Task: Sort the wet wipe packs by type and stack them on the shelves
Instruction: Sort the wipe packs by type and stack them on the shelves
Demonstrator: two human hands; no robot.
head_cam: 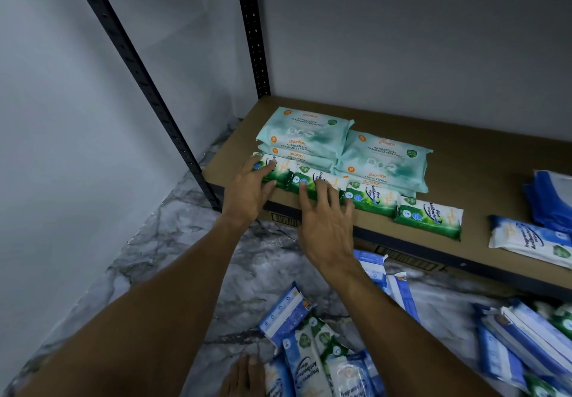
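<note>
Touching edge-row green packs (pixel 371 200): L hand (pixel 247 189), R hand (pixel 328 220).

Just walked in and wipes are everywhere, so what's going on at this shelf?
A person is sorting wet wipe packs onto a brown shelf. The left hand rests flat-fingered on the leftmost green pack, the right hand on the second green pack beside it, in a row of four along the front edge. Mint packs are stacked behind, blue packs lie further right, and a mixed heap of blue and green packs sits on the marble floor.
</note>
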